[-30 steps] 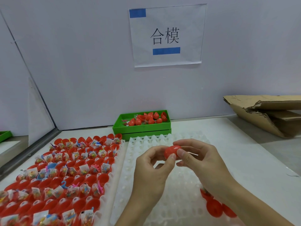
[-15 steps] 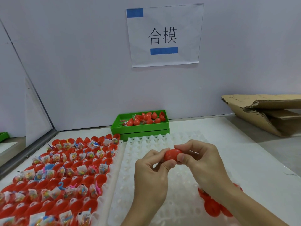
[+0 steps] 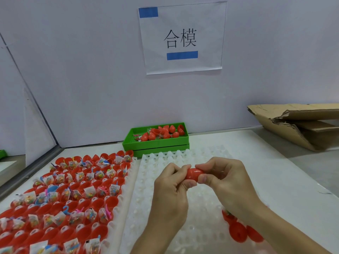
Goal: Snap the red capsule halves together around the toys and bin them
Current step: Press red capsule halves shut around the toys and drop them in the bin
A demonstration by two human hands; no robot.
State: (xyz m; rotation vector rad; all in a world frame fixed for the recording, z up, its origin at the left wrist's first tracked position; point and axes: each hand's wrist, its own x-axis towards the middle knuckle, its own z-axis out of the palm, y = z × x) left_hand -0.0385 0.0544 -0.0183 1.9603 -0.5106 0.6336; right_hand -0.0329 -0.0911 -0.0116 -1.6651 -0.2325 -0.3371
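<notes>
Fingers of left hand (image 3: 169,187) and right hand (image 3: 224,177) pinch red capsule (image 3: 193,174) (ends covered) above white tray (image 3: 165,158).

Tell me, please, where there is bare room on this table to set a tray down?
Bare tabletop lies right of the white tray, toward the torn cardboard. The left tray of red halves is crowded; the green bin fills the back; both hands work mid-table.
</notes>
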